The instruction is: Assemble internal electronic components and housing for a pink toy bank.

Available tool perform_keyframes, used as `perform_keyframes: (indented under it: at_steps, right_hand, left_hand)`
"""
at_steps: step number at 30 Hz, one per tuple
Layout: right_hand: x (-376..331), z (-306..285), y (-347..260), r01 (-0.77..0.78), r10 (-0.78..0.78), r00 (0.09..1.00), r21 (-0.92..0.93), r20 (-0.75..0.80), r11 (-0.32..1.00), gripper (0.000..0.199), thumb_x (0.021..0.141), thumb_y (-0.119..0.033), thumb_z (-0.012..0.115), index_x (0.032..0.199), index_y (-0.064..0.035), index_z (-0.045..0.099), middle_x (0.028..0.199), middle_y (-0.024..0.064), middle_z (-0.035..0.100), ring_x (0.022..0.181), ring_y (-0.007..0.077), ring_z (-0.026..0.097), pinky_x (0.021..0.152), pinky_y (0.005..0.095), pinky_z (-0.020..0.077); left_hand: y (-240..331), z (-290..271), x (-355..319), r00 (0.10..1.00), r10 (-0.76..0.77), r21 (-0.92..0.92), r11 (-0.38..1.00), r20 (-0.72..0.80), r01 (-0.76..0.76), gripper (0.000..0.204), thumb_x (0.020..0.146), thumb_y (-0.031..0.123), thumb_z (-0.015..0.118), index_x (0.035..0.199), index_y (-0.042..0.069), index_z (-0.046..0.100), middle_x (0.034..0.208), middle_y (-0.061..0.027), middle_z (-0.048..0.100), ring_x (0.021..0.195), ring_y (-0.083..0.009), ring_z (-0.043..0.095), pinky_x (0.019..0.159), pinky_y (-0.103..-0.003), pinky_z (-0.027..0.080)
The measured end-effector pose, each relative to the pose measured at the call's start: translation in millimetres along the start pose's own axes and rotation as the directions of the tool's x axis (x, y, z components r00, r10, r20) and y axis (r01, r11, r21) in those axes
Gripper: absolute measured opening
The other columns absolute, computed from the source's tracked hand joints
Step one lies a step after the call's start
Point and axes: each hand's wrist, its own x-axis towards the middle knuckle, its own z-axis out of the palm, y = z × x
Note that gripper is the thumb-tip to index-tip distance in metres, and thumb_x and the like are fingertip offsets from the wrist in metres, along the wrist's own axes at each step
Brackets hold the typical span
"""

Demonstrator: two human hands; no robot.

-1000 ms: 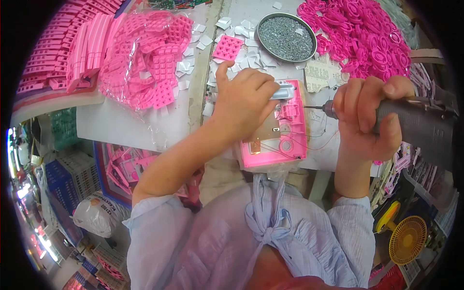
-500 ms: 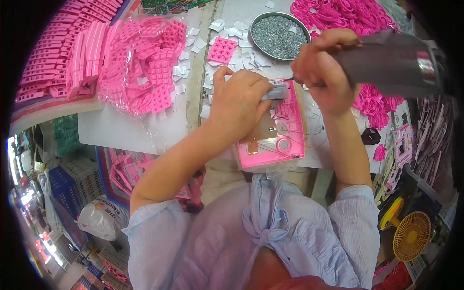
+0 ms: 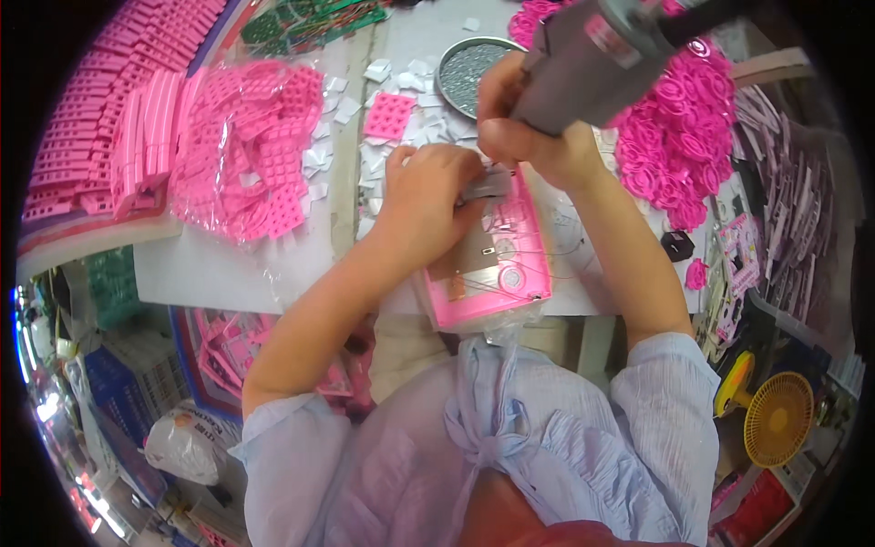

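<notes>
Pink plastic casing (image 3: 492, 273), open side up, lies at our desk's (image 3: 210, 264) near edge with a small metal part (image 3: 488, 187) at its top end. Our left hand (image 3: 424, 196) curls over that part, pressing it down. Our right hand (image 3: 529, 137) is clenched around a grey power screwdriver (image 3: 583, 59) above the casing. Round metal dish (image 3: 469, 68) behind; loose pink rings (image 3: 679, 137) to the right.
</notes>
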Motion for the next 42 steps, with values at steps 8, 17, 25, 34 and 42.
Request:
perform_keyframes:
  at_steps: [8, 17, 25, 34, 42]
  right_hand:
    - [-25.9, -128.7, -33.9, -0.361, 0.001, 0.921, -0.855, -0.389, 0.374, 0.034, 0.09, -0.031, 0.074, 0.111, -0.005, 0.072, 0.097, 0.012, 0.076, 0.096, 0.0237, 0.071, 0.083, 0.0373, 0.0542]
    - [-33.8, -103.5, -3.6, -0.536, -0.006, 0.829, -0.798, -0.559, 0.276, 0.016, 0.09, -0.02, 0.07, 0.098, -0.0075, 0.077, 0.076, 0.008, 0.073, 0.066, 0.0178, 0.068, 0.063, 0.0316, 0.0522]
    - [-87.3, 14.1, -54.0, 0.252, 0.217, 0.854, -0.742, 0.472, 0.621, 0.014, 0.082, -0.007, 0.076, 0.096, -0.0035, 0.072, 0.073, 0.0056, 0.067, 0.06, 0.0163, 0.064, 0.057, 0.0306, 0.0505]
    - [-117.6, 40.0, -36.5, -0.224, 0.249, 0.966, -0.718, -0.073, 0.659, 0.015, 0.082, -0.002, 0.077, 0.094, -0.0021, 0.069, 0.081, 0.0094, 0.067, 0.066, 0.0212, 0.066, 0.061, 0.0328, 0.0527]
    - [-89.6, 31.1, -7.4, 0.162, 0.057, 0.978, -0.906, 0.199, 0.392, 0.014, 0.08, -0.003, 0.073, 0.092, -0.0055, 0.066, 0.083, 0.0101, 0.06, 0.074, 0.0311, 0.063, 0.06, 0.04, 0.0519]
  left_hand:
    - [33.5, -110.9, -65.6, 0.98, 0.035, 0.042, 0.999, -0.195, -0.028, 0.031, 0.078, -0.005, 0.069, 0.107, 0.003, 0.061, 0.126, -0.0209, 0.064, 0.108, -0.0356, 0.064, 0.089, -0.041, 0.052]
    - [50.5, -190.0, -193.6, 0.814, -0.433, 0.379, 0.879, 0.386, 0.289, 0.061, 0.069, 0.006, 0.081, 0.127, 0.004, 0.061, 0.13, -0.0172, 0.061, 0.12, -0.039, 0.057, 0.102, -0.047, 0.045]
    - [23.9, -47.6, -89.0, 0.999, 0.038, -0.273, 0.961, -0.027, -0.044, 0.068, 0.074, 0.005, 0.082, 0.136, 0.005, 0.056, 0.143, -0.0232, 0.051, 0.131, -0.0393, 0.052, 0.109, -0.046, 0.042]
    - [38.2, 13.5, -69.5, 0.969, 0.197, -0.211, 0.951, -0.151, -0.226, 0.047, 0.075, 0.013, 0.082, 0.118, 0.004, 0.065, 0.124, -0.0145, 0.061, 0.111, -0.0357, 0.059, 0.092, -0.044, 0.05]
    - [51.6, 25.2, -90.0, 0.979, 0.167, 0.113, 0.977, 0.114, -0.18, 0.053, 0.084, 0.032, 0.074, 0.126, 0.002, 0.063, 0.13, -0.0127, 0.059, 0.128, -0.0292, 0.05, 0.11, -0.051, 0.034]
